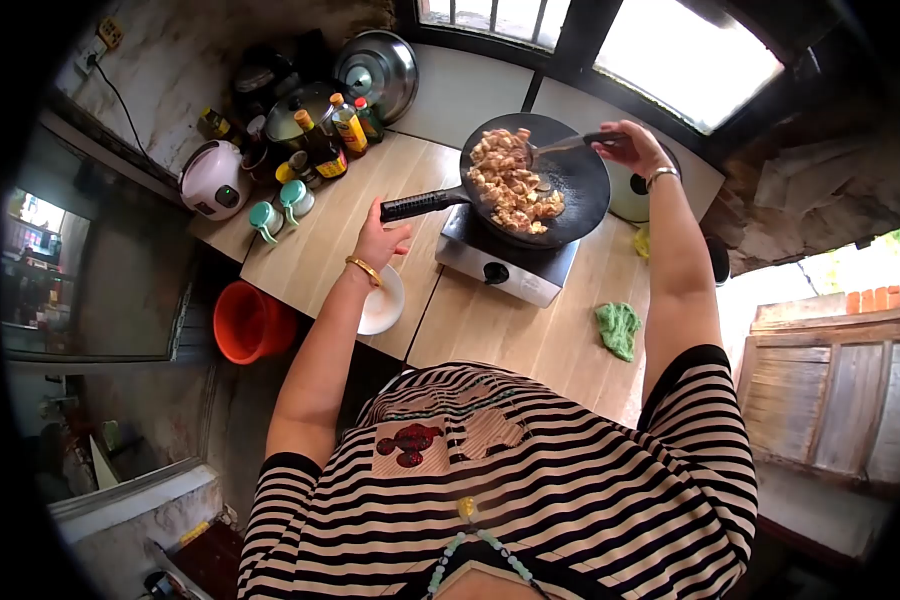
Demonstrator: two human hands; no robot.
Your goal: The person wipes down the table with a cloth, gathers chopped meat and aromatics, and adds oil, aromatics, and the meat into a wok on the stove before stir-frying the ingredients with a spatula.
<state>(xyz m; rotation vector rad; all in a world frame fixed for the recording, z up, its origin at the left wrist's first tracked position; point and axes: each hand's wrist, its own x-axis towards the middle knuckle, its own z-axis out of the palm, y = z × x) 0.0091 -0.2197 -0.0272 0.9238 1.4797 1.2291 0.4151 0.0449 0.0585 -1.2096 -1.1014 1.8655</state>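
Note:
A black wok (pixel 582 195) rests on a silver portable stove (pixel 510 268), with browned chunks of meat (pixel 515 180) heaped on its left side. My right hand (pixel 632 150) is closed around the dark handle of a spatula (pixel 575 142), whose blade end meets the meat. At the outer end of the black wok handle (pixel 422 205) is my left hand (pixel 380 240). Its thumb points up beside the handle's tip and its fingers are apart, not wrapped round it. Below that hand, partly hidden by the wrist, a white bowl (pixel 385 305) sits on the counter.
Sauce bottles (pixel 348 125), teal-lidded jars (pixel 295 200) and a pink rice cooker (pixel 213 180) stand at the left back. A metal lid (pixel 375 75) leans on the wall. A green cloth (pixel 618 330) lies right of the stove. A red bucket (pixel 245 322) stands below the counter's left edge.

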